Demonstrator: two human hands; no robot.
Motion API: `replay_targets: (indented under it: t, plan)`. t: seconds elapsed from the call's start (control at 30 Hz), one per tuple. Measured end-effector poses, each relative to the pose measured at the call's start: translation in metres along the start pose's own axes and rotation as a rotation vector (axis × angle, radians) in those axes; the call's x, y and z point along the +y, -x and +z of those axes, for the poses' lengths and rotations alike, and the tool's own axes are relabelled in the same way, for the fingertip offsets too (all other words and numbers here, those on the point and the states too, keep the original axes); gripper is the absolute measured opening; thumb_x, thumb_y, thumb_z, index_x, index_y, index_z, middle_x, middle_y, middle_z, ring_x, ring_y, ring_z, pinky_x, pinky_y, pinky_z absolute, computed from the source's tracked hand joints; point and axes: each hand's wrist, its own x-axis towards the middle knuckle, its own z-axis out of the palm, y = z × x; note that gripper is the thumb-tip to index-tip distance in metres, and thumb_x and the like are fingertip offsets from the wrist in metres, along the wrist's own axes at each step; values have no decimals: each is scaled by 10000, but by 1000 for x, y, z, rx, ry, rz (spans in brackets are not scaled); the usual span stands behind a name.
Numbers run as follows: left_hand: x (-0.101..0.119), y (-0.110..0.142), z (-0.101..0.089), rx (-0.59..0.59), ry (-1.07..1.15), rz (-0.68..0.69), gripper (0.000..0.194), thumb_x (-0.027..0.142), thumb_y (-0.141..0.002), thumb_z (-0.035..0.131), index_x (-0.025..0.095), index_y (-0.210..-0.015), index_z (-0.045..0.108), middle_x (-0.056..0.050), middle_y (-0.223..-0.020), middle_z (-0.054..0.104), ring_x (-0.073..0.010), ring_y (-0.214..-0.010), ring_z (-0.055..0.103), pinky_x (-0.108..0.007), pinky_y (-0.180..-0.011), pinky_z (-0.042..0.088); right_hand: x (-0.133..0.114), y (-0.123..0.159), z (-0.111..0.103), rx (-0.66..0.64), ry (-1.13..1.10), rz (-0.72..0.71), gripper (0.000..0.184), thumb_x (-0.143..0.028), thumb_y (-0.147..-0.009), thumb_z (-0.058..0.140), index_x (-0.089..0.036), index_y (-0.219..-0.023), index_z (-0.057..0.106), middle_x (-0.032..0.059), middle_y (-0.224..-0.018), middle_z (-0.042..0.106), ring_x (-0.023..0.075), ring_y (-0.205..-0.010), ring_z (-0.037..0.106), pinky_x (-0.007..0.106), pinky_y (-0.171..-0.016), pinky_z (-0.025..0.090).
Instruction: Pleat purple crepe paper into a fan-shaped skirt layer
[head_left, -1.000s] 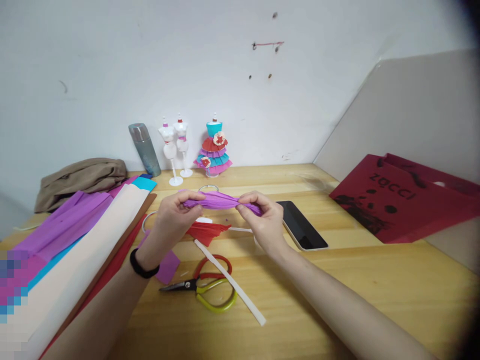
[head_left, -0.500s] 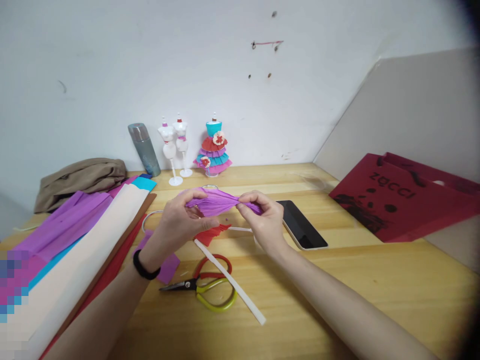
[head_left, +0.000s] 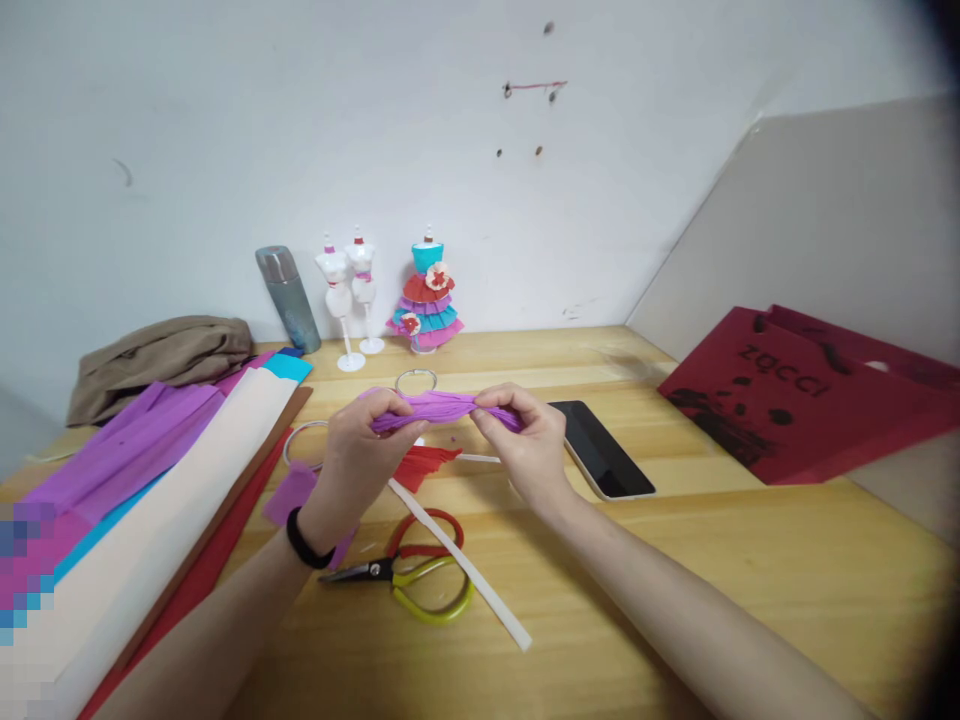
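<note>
A gathered strip of purple crepe paper (head_left: 441, 407) stretches between my hands above the table. My left hand (head_left: 375, 435) pinches its left end, thumb below and fingers above. At the other end my right hand (head_left: 526, 435) grips it between thumb and fingers, with a pleated bit showing past the pinch. Beneath lies a pleated red paper piece (head_left: 426, 466). Closer to me are scissors (head_left: 405, 568) with one red and one yellow-green handle, crossed by a white strip (head_left: 472, 575). Purple paper scraps (head_left: 291, 492) lie partly hidden by my left wrist.
Folded coloured paper sheets (head_left: 187, 480) cover the left side. Behind stand a flask (head_left: 289, 300), two white mannequins (head_left: 339, 300) and one in a ruffled paper dress (head_left: 427, 300). A phone (head_left: 606, 455) and red bag (head_left: 810, 400) are at right. Metal rings (head_left: 416, 372) lie behind my hands.
My left fingers have closed on the purple paper, squeezing its fanned pleats into a narrower bunch. The left wrist has shifted slightly right; my right hand has barely moved.
</note>
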Motion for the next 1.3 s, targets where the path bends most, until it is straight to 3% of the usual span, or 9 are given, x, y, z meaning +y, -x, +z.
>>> replay_targets:
  t: [0.2, 0.37, 0.5, 0.67, 0.8, 0.97, 1.07, 1.3]
  plan:
    - [-10, -4, -3, -22, 67, 43, 81, 187, -688, 692, 183, -631, 636, 25, -629, 647, -117, -609, 567, -221, -581, 435, 0, -3, -2, -69, -12, 43, 30, -202, -695, 657, -200, -689, 627, -7, -676, 626, 127, -591, 563, 260, -575, 461]
    - [-17, -8, -7, -78, 73, 145, 76, 156, -700, 694, 174, -653, 637, 16, -646, 642, -108, -603, 555, -217, -569, 418, 4, -10, -7, -202, 16, -18, 95, -197, -694, 684, -204, -775, 637, 38, -868, 653, 189, -827, 630, 330, -764, 494]
    - [-17, -9, -9, -106, 29, 229, 88, 145, -732, 676, 171, -659, 634, 7, -651, 642, -113, -604, 557, -226, -580, 416, 2, -13, -12, -255, 215, -204, 135, -179, -710, 692, -212, -835, 653, 89, -1082, 629, 250, -1035, 607, 427, -896, 472]
    - [-11, -5, -9, -156, 0, 291, 133, 162, -785, 638, 173, -653, 617, 0, -642, 621, -128, -603, 541, -247, -562, 396, -6, -10, -15, -330, 478, -510, 156, -196, -773, 663, -212, -928, 655, 137, -1271, 550, 313, -1243, 479, 529, -979, 412]
    - [-5, -2, -8, -198, -57, 297, 151, 119, -787, 601, 182, -650, 591, 4, -651, 602, -135, -616, 518, -258, -556, 385, -12, -6, -14, -336, 593, -646, 142, -234, -815, 633, -201, -951, 659, 141, -1238, 564, 330, -1273, 438, 539, -989, 394]
    - [-4, 1, -7, -227, -44, 284, 159, 144, -800, 594, 184, -647, 578, 2, -657, 602, -136, -624, 516, -264, -564, 392, -17, -4, -12, -310, 681, -716, 105, -256, -832, 623, -214, -910, 680, 89, -1005, 639, 293, -1129, 528, 505, -970, 378]
    - [-3, 1, -6, -245, -29, 260, 152, 153, -796, 606, 183, -650, 578, 8, -649, 602, -131, -621, 519, -257, -568, 399, -17, -4, -11, -321, 708, -718, 64, -248, -843, 610, -227, -856, 670, 47, -876, 663, 258, -1035, 572, 504, -995, 324]
    - [-3, -2, -8, -216, -34, 296, 156, 101, -780, 611, 170, -646, 573, 22, -635, 585, -110, -605, 503, -229, -560, 387, -14, -5, -12, -372, 753, -660, 85, -192, -855, 551, -211, -807, 618, 23, -829, 689, 217, -991, 597, 488, -1051, 249]
